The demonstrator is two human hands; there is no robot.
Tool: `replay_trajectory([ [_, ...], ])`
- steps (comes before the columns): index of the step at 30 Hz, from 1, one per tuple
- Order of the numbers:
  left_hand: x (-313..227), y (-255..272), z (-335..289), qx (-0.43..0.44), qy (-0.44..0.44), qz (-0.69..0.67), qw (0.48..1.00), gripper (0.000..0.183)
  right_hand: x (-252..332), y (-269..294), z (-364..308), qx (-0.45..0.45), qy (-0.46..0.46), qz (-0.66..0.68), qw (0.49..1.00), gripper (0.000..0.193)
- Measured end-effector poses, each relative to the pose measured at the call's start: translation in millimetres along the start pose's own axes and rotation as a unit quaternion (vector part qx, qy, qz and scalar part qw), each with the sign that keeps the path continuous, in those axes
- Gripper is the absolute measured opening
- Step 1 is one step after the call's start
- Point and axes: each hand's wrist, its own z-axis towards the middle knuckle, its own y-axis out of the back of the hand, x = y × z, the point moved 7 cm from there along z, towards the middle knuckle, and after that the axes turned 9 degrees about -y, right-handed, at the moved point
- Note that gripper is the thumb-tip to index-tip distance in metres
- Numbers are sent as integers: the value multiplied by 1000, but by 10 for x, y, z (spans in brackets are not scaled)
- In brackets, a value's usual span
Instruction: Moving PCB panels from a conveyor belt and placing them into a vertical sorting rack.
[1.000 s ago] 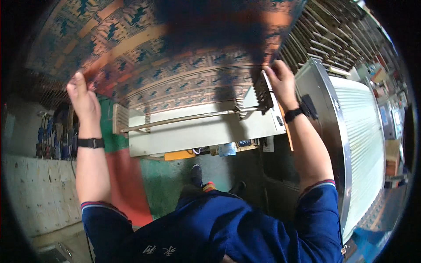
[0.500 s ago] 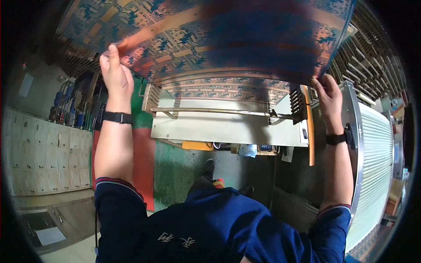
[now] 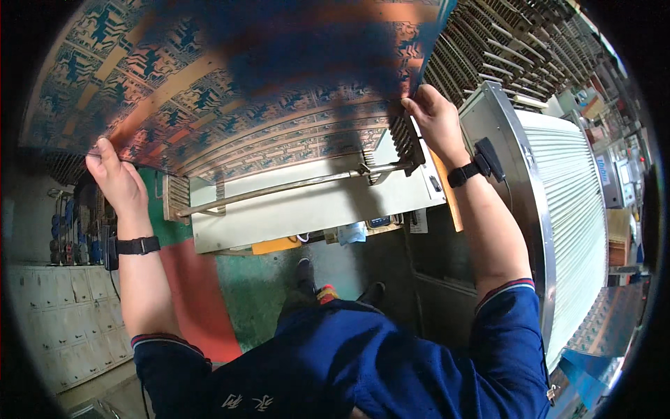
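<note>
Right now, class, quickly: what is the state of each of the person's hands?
Left hand: closed, pinching the near edge of the patterned panel.
Right hand: closed, pinching the same panel near its right corner.

Straight ahead, the circuit panel (image 3: 157,101) is held out, its near edge gripped toward the left by the left hand (image 3: 118,180), at the right by the right hand (image 3: 438,122). Nearer the body, a rod (image 3: 279,190) is stretched across the slotted rack (image 3: 179,199), which is set on the bench (image 3: 314,213). Off left, lockers (image 3: 63,300) are lined up; on the right, the bench is flanked by a ribbed unit (image 3: 565,181), and beyond that, more racks (image 3: 488,63) are ranged.
</note>
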Motion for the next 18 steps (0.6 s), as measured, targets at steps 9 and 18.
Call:
replay_trajectory([
  [9, -78, -113, -47, -7, 7, -11, 1000, 24, -39, -52, -103, 4, -17, 19, 1000, 25],
  [18, -79, -164, -109, -14, -2, -39, 999, 20, -96, 126, -211, -93, 24, 96, 991, 26],
])
